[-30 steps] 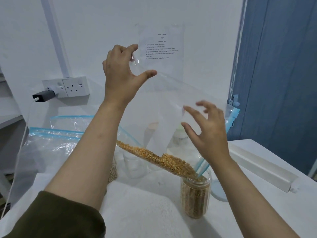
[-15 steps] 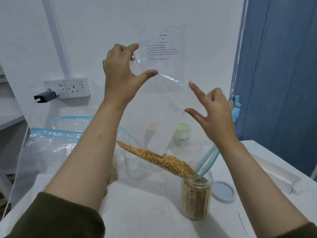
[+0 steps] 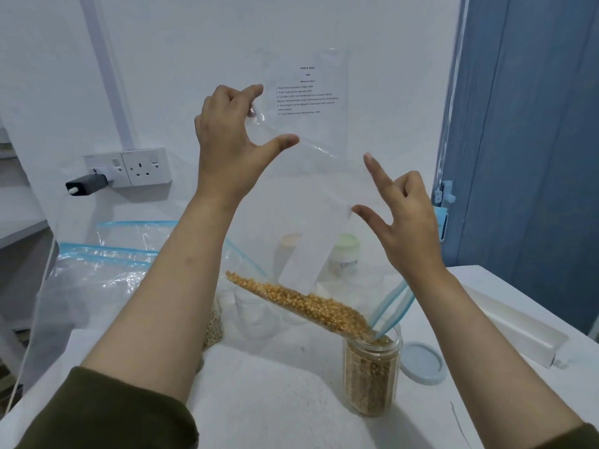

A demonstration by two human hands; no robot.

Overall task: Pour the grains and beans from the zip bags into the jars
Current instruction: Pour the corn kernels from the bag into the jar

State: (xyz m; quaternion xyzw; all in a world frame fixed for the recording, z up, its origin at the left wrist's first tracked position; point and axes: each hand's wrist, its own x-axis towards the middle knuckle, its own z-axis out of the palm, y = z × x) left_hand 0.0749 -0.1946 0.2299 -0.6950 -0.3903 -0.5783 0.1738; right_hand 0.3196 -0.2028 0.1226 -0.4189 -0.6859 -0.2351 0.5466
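Right hand (image 3: 408, 228) raised; clear, crinkly bag (image 3: 324, 189)

A white table (image 3: 479, 280) stands against the wall, spread with a white towel (image 3: 275, 400). On the towel stands a clear jar (image 3: 371, 377) nearly full of corn kernels, with a pale blue lid (image 3: 421, 362) lying flat just beside it. Clear zip bags (image 3: 107, 270) are heaped at the left, and a long white box (image 3: 515, 325) lies along the right edge.

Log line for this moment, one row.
step: pouring corn | left hand pinches bag corner | right hand at bag | jar nearly full
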